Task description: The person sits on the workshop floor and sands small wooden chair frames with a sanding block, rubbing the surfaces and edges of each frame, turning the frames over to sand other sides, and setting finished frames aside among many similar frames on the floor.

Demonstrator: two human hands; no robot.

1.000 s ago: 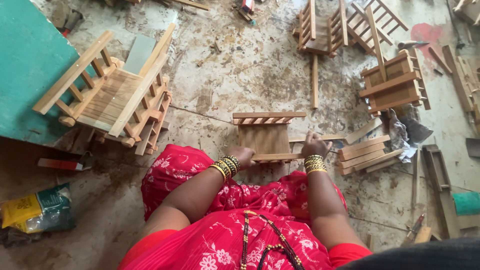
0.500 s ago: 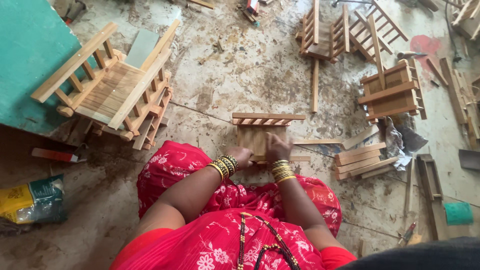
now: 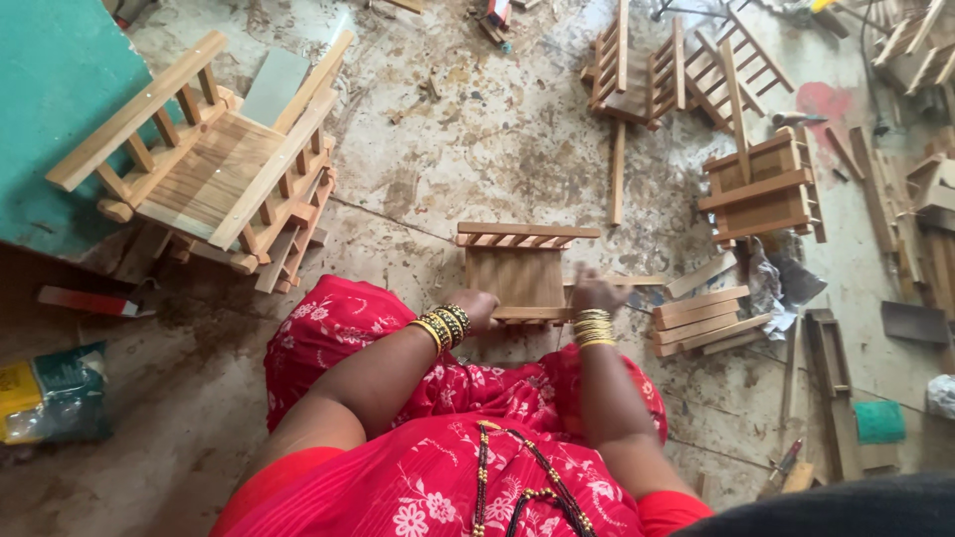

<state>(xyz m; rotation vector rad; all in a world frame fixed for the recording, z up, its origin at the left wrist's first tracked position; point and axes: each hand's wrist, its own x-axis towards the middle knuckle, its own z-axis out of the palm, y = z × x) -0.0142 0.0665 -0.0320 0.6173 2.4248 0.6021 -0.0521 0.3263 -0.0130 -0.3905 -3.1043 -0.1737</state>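
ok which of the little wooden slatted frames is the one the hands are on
The small frame on the floor right in front of the person: left hand and right hand grip its near edge. The bigger one by the teal board and those at upper right lie untouched.

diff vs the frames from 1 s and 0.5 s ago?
The right hand first drew in toward the left hand, then moved back out to the right edge of the small wooden frame. The left hand stayed at the frame's near left corner. The frame, the big slatted crate and the stacked slats stayed put.
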